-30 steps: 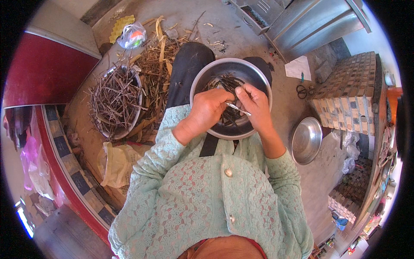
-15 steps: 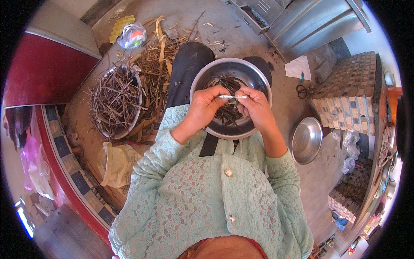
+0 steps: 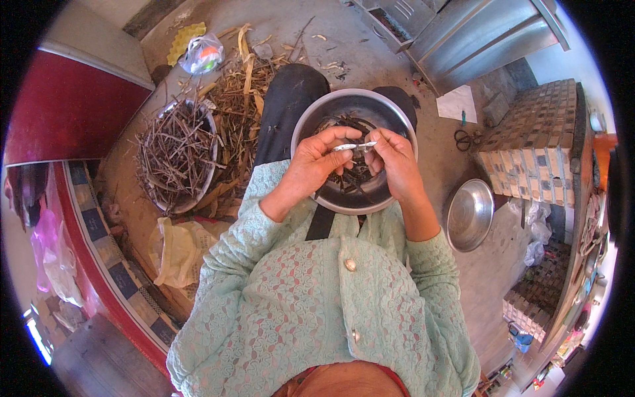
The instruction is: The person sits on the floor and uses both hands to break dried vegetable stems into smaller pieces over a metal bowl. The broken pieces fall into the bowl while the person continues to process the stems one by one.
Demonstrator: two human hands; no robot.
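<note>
Count: 2 hands, 1 pale strip point(image 3: 355, 146), 3 basins. The strip sits above the lap basin point(image 3: 391, 118), within its rim. The right hand point(image 3: 399, 167) pinches the strip's right end; the left hand point(image 3: 311, 164) has thumb and forefinger parted about the left end, grip cannot be told. The lap basin contains dark slender pieces point(image 3: 357, 122); the left basin point(image 3: 212, 176), heaped sticks point(image 3: 175, 155). Floor point(image 3: 434, 169) separates lap basin from right basin point(image 3: 471, 215).
</note>
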